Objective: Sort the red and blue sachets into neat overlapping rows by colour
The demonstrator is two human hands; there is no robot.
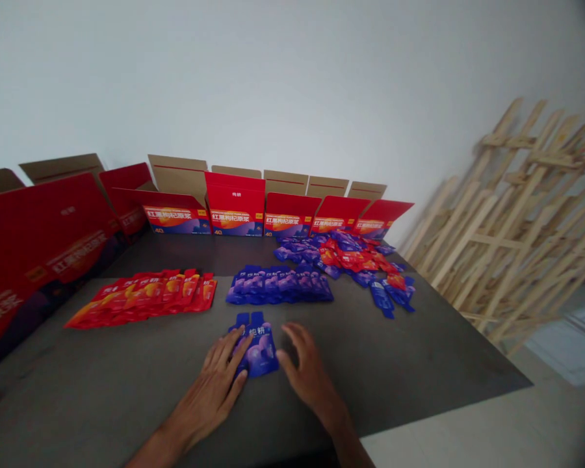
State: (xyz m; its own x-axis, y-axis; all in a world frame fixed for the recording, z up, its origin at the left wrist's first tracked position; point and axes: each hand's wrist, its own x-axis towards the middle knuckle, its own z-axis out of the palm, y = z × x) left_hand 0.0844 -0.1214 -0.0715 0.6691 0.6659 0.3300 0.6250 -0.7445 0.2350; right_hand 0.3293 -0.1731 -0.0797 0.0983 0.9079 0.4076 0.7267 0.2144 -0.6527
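Resting left hand (209,393) on blue sachet (260,351); right hand (312,374) open just beside; hands apart.

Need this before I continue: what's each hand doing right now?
Left hand: open, resting on a blue sachet, not gripping.
Right hand: open, beside the sachet, no clear grip.

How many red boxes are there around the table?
7. Five open cartons stand in a row along the back of the table, and two more stand along its left side. Others may be hidden behind them.
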